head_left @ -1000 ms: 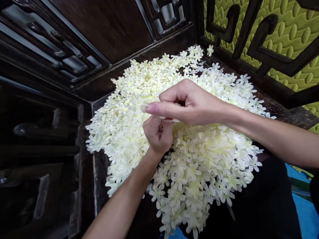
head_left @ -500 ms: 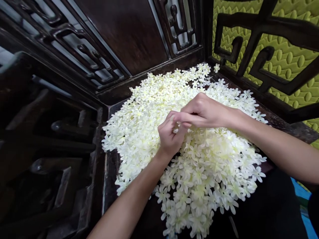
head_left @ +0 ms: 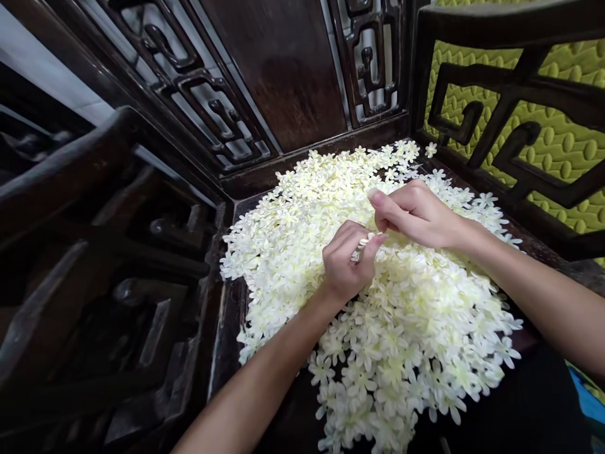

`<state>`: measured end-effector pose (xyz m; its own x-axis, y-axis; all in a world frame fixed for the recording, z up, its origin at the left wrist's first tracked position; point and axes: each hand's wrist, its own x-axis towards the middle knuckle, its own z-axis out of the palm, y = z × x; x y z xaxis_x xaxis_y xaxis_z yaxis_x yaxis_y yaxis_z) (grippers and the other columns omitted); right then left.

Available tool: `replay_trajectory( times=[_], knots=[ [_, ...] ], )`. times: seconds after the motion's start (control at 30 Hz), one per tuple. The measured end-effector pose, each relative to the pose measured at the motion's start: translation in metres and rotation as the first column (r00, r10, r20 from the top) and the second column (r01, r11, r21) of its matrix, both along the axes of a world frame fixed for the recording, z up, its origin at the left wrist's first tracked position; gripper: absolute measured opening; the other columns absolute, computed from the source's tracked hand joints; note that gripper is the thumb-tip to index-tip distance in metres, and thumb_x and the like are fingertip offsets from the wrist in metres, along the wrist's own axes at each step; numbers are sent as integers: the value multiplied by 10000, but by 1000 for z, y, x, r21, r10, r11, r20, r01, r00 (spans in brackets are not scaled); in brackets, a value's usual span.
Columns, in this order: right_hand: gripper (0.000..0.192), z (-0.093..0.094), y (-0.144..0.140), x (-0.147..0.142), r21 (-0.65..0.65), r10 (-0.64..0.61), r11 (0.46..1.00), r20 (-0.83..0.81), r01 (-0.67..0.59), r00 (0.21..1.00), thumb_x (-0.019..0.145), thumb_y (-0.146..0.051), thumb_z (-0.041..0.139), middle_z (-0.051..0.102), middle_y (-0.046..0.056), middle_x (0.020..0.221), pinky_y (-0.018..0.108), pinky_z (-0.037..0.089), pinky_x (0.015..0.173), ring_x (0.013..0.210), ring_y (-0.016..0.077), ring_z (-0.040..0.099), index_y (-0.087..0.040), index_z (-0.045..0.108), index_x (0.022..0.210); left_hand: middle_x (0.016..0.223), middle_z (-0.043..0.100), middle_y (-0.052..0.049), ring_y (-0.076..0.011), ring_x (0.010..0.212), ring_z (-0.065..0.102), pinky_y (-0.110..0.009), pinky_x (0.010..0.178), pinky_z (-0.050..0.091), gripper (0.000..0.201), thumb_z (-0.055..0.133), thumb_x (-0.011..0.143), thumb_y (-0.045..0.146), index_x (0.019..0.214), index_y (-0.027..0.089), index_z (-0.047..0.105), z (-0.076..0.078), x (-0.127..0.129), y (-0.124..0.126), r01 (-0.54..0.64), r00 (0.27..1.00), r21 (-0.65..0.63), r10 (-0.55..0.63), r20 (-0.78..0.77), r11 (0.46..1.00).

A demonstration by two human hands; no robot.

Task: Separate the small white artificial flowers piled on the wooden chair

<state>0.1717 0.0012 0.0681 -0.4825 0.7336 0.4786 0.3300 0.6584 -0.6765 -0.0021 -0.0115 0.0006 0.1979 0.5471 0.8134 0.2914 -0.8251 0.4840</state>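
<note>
Left hand: my left hand (head_left: 347,261) is curled over the flowers (head_left: 378,302), thumb and fingers pinched on a small stack (head_left: 360,247) of blossoms.
Right hand: my right hand (head_left: 416,214) sits just beyond the left, fingers bunched together, forefinger tip touching the top of the stack; whether it grips anything I cannot tell.
Stack: short and pale, held above the middle of the pile; it seems to slant up toward the right hand, though it is too small to be sure.
Flowers: loose cream blossoms heaped across the dark seat (head_left: 227,353), spilling past its near edge.
Around: carved back (head_left: 283,75) behind the pile, fretwork arm (head_left: 510,132) on the right, green quilted pad (head_left: 562,139) beyond it.
In the way: my left fingers hide most of the stack.
</note>
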Motion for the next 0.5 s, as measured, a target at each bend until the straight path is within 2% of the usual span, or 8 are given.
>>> replay_trajectory(
  times=[0.2,0.37,0.5],
  knots=[
    [583,6,-2,-1,-61,-14,998,-52,11,999,1005,-514,493,515,-24,472,234,324,494,432,64,435,-130,686,611,664,573,3,-115,682,559,-265,658,467,208,679,828,115,688,169,536,-2,0,0,-31,999,24,31,12,999],
    [433,9,-1,-1,-186,16,982,-120,-38,993,922,-482,653,505,-38,509,241,269,445,457,65,392,-137,682,662,760,660,-10,-129,757,623,-271,717,515,90,712,841,213,813,182,633,-3,-1,3,-7,997,-30,9,73,1000],
    [314,9,-1,-1,-277,74,950,-253,-146,965,898,-418,706,555,-33,568,224,253,397,451,55,386,-128,724,778,842,702,-25,-131,810,672,-256,747,540,65,662,887,246,921,191,668,-5,-1,4,-118,984,-131,134,121,984]
  ],
)
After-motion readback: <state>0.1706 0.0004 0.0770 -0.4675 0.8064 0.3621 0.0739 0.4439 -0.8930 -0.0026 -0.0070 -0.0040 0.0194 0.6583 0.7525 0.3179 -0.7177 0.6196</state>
